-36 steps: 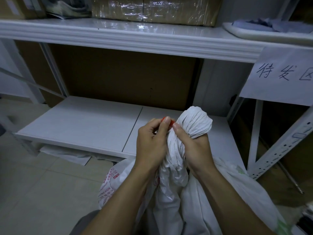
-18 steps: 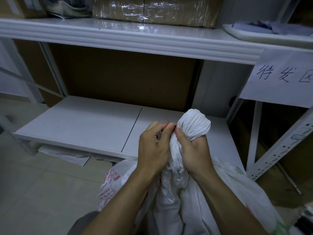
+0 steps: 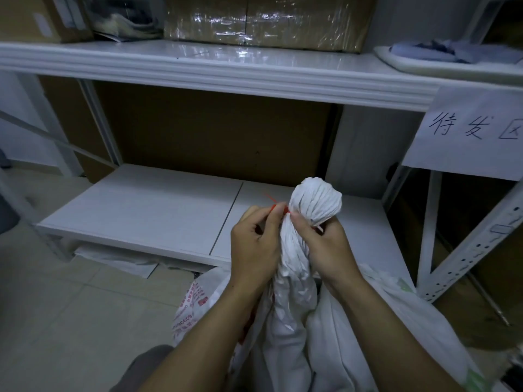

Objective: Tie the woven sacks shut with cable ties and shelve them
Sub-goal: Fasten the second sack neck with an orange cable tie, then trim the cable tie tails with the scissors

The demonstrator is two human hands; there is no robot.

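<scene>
**A:** Shelving first, since it's the biggest thing in front of you: the lower shelf (image 3: 158, 210) is a white board close above the floor, and everything else I'll place against it. The upper shelf (image 3: 226, 72) runs well above it, carrying a film-wrapped carton (image 3: 266, 21), and a handwritten paper sign (image 3: 467, 134) hangs from that upper edge, off to the right of the lower shelf.

**B:** And the sack?

**A:** Your white woven sack (image 3: 300, 321) stands on the floor just in front of the lower shelf's right half. Its neck is gathered into a twisted column, and the bunched top (image 3: 315, 203) rises so that it shows against the shelf's rear right part.

**B:** What are my hands doing?

**A:** Your right hand (image 3: 325, 250) is wrapped tight around the gathered neck just under the bunched top. Your left hand (image 3: 254, 247) sits against the neck's left side, thumb and forefinger pinched on the red cable tie (image 3: 276, 206).

**B:** Where exactly is the tie?

**A:** At the neck's left side, between your thumbs; its thin tail pokes up and left over the shelf board. Whether it circles the neck fully, I cannot tell.
</scene>
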